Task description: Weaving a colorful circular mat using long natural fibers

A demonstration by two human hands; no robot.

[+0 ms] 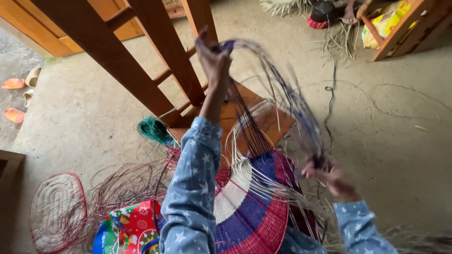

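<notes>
Underfoot, a bare concrete floor (400, 155), strewn with loose fibres. Leaning across the upper left, a wooden ladder-like frame (155, 61) of slanted rails and rungs. At the bottom centre, a half-woven basket (254, 211), flat and fanned out in bands of blue, red and cream, with unwoven stakes radiating from its edge. Resting behind it, a small wooden surface (268, 122). Rising out of the weave, a bundle of dark blue and purple strands (287, 94), looping up in an arc and back down, blurred in places.

Raised high near the ladder rail, the left hand (213, 59), clenched round the top of the strand bundle, fingers closed tight, arm in a blue star-print sleeve (193, 188). Lower on the right, just beside the basket's edge, the right hand (329, 176), pinched shut on the other end of the same bundle, fingers curled around the dark strands.

To the lower left, a quilted oval mat (56, 209) with a red border, and next to it a bright patterned cloth (129, 230). Around these, a tangle of reddish loose fibres (127, 183). Near the ladder foot, a tuft of green fibre (153, 129). At the far left edge, orange sandals (13, 99). Top right, a yellow bag (388, 21) inside a wooden frame.
</notes>
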